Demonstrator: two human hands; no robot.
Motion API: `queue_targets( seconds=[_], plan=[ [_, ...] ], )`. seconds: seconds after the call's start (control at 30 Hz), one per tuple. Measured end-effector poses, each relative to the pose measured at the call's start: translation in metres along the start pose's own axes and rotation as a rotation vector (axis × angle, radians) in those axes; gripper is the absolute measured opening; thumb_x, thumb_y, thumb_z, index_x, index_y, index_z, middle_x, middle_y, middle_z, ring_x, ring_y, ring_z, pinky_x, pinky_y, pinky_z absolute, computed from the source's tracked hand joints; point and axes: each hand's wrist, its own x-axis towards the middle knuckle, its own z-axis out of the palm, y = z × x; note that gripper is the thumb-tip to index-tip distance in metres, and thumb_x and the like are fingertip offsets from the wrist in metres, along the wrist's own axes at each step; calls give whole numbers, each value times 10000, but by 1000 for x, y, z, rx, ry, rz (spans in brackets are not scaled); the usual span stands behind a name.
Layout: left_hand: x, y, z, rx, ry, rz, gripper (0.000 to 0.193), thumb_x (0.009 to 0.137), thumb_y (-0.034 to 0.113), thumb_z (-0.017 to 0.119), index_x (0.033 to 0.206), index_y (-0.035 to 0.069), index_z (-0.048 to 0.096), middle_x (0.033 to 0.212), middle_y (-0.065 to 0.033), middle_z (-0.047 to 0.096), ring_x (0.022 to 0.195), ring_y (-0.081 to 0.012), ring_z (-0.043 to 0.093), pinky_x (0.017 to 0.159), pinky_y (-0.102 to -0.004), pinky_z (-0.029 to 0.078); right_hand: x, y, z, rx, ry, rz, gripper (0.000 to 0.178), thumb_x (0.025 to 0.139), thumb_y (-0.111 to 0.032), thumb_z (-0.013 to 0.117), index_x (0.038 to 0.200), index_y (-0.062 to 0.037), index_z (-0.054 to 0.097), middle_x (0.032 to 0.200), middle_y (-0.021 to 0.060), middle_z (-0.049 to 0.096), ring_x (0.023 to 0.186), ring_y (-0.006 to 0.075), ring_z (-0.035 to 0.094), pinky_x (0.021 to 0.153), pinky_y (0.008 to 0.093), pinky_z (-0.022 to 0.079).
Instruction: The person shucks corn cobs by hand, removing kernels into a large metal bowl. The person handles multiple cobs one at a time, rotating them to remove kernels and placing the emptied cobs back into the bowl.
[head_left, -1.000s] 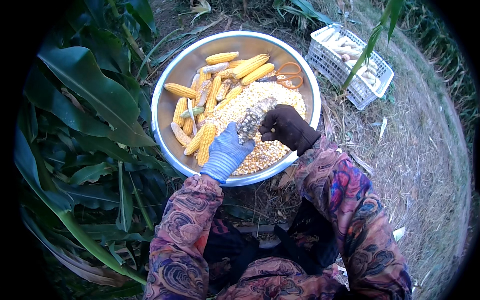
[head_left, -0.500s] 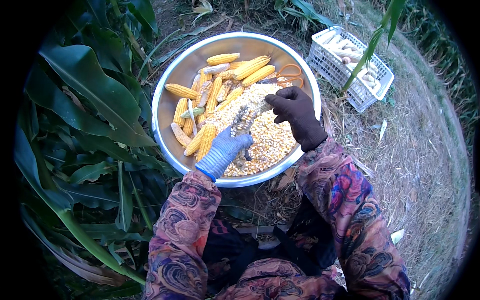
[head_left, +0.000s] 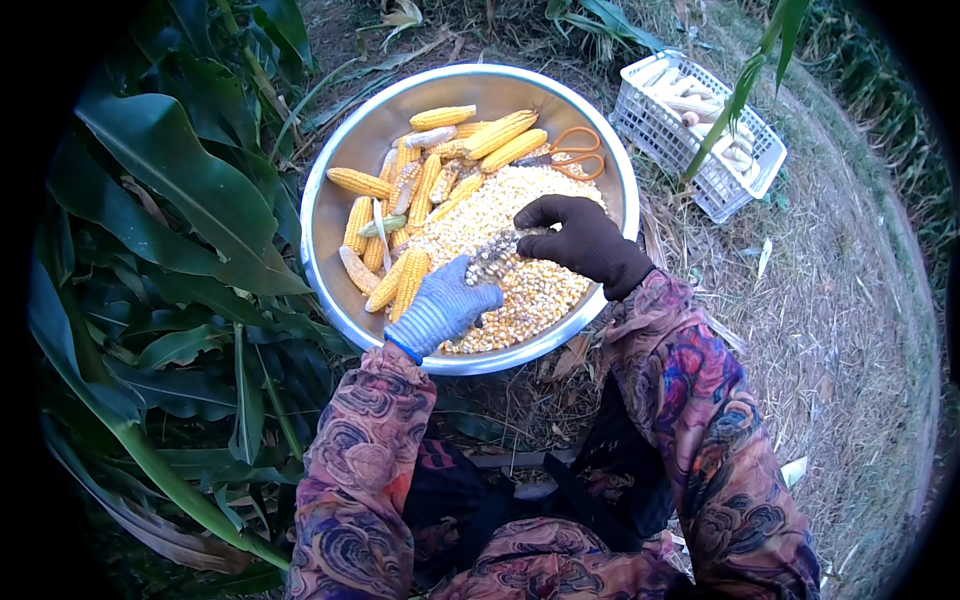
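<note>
My left hand [head_left: 447, 306], in a blue-grey knit glove, is closed around a dark, greyish corn cob [head_left: 490, 258] that looks discoloured. Its tip points away to the upper right. Beside that tip is my right hand [head_left: 578, 243] in a dark brown glove, thumb and forefinger curved with a gap between them. Whether the thumb touches the cob, I cannot tell. Both hands are over a wide metal basin [head_left: 325, 265]. Loose yellow and white corn kernels [head_left: 540, 290] fill its right and near part; several yellow corn cobs [head_left: 430, 185] are heaped at the left and back.
Orange-handled scissors [head_left: 578, 150] lie at the basin's far right, blades partly covered. Beyond the basin stands a white plastic crate [head_left: 725, 190] holding pale stripped cobs. Tall green corn leaves [head_left: 180, 190] crowd the left side. Dry grass [head_left: 840, 330] covers the ground on the right.
My right hand has come down and slightly left toward the cob's tip, its thumb and forefinger wider apart. The left hand has barely moved and still holds the cob.
</note>
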Motion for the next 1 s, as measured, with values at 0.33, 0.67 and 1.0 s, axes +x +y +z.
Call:
queue_targets(
  seconds=[0.33,0.67,1.0],
  plan=[
    [0,-8,-1,20,17,95,695,674,372,683,1124,-114,470,946,-234,600,802,-248,614,661,-328,503,-2,2,-1,43,-35,-41,310,678,-169,690,950,-29,637,890,112,652,832,203,624,775,311,486],
    [-5,-1,-2,-85,-39,0,629,675,294,689,1120,-95,473,838,-171,599,680,-170,596,561,-279,488,1,7,11,-219,22,-154,237,708,-145,620,930,-65,632,874,124,640,833,250,621,761,331,484],
    [-4,2,-5,-64,-70,-13,582,680,288,677,1098,-70,488,717,-113,588,571,-144,574,490,-271,462,-1,6,1,-28,-74,-78,268,724,-227,674,918,-47,628,841,98,644,801,212,620,752,312,481]
  ],
)
